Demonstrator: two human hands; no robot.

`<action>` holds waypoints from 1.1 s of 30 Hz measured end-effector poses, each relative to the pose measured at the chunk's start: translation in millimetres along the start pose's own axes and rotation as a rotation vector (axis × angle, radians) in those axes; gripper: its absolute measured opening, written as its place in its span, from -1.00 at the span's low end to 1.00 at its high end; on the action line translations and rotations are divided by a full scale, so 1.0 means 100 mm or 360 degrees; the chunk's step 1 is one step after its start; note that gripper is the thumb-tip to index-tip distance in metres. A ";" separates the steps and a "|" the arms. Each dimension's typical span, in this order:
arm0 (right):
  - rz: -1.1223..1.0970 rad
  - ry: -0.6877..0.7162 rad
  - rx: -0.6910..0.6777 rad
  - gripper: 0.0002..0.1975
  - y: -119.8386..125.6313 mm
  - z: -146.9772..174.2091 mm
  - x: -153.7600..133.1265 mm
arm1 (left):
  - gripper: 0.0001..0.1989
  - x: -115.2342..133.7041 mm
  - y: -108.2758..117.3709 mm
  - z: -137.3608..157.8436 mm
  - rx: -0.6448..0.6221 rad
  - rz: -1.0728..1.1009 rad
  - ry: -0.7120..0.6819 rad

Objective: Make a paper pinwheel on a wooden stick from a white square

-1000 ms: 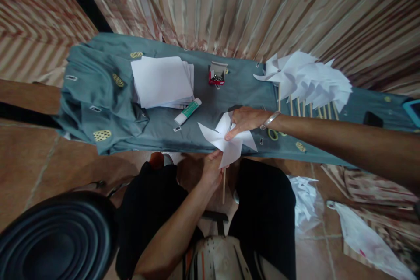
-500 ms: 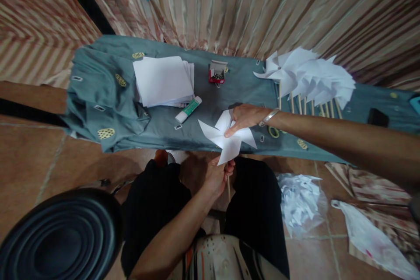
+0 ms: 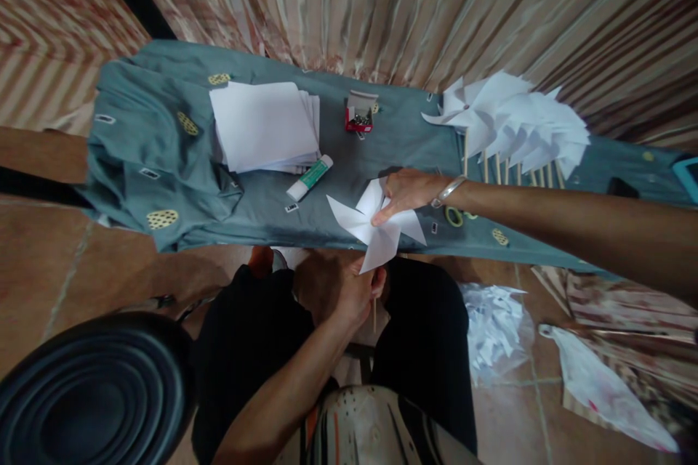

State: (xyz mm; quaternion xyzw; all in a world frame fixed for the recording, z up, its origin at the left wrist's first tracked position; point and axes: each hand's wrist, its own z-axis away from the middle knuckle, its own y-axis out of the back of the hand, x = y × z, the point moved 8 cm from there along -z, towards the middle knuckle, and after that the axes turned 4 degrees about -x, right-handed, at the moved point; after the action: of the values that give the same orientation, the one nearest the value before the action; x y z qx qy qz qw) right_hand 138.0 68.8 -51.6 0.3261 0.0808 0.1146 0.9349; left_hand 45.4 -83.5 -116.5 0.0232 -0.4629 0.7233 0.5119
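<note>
A white paper pinwheel [image 3: 382, 241] is held over the near edge of the cloth-covered table. Below it, my left hand [image 3: 355, 293] is closed around its thin wooden stick [image 3: 374, 315], whose lower end points down between my knees. My right hand [image 3: 410, 189], with a silver bangle at the wrist, reaches in from the right. Its thumb presses on the pinwheel's centre; the other fingers are bent at the upper blades and partly hidden. A green-and-white glue stick [image 3: 310, 178] lies to the left of the pinwheel.
On the table [image 3: 262, 214] are a stack of white paper [image 3: 265, 123], a small red box of metal pins [image 3: 359, 115] and a row of pinwheels [image 3: 523, 120]. Scissors [image 3: 453, 216] lie under my right forearm. A bag of paper scraps [image 3: 497, 330] and a black round stool [image 3: 92, 392] are below.
The view has shifted slightly. Both hands keep the same hold on the pinwheel, with the right thumb still on its centre.
</note>
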 end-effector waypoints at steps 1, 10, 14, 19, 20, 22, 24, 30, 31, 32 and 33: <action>0.0001 -0.0003 0.0004 -0.31 0.00 0.01 -0.01 | -0.59 0.00 0.00 0.00 -0.0003 -0.0011 0.0004; -0.0021 -0.0092 0.0008 -0.34 -0.05 0.01 0.04 | -0.63 -0.04 0.01 -0.01 0.0018 -0.0004 0.0069; -0.0074 -0.0116 0.0023 -0.35 -0.07 0.02 0.05 | -0.64 -0.03 0.00 -0.02 -0.0012 -0.0023 0.0059; -0.0164 -0.0189 0.0057 -0.39 -0.08 0.05 0.07 | -0.65 -0.04 0.02 -0.02 -0.0011 -0.0037 0.0050; -0.0161 -0.0205 0.0046 -0.40 -0.09 0.06 0.07 | -0.65 -0.03 0.02 -0.02 -0.0013 -0.0040 0.0034; -0.0154 -0.0239 0.0033 -0.40 -0.10 0.08 0.07 | -0.66 -0.03 0.02 -0.02 -0.0020 -0.0052 -0.0014; -0.0173 -0.0281 0.0041 -0.39 -0.11 0.11 0.07 | -0.67 -0.03 0.01 -0.03 -0.0032 -0.0057 -0.0043; -0.0296 -0.0374 0.0072 -0.34 -0.13 0.17 0.08 | -0.71 -0.05 0.02 -0.05 -0.0033 -0.0037 -0.0058; -0.0296 -0.0380 0.0074 -0.33 -0.14 0.17 0.09 | -0.73 -0.05 0.02 -0.05 -0.0028 -0.0036 -0.0054; -0.0298 -0.0387 0.0078 -0.32 -0.15 0.17 0.10 | -0.74 -0.05 0.03 -0.06 -0.0023 -0.0032 -0.0049; -0.0307 -0.0402 0.0085 -0.31 -0.16 0.16 0.12 | -0.75 -0.05 0.03 -0.06 -0.0021 -0.0028 -0.0044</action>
State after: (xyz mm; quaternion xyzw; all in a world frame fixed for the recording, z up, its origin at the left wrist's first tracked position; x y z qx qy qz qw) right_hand 155.5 50.0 -50.0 0.3533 -0.0035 -0.0197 0.9353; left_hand 48.2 -83.1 -124.5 0.0340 -0.4745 0.7153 0.5119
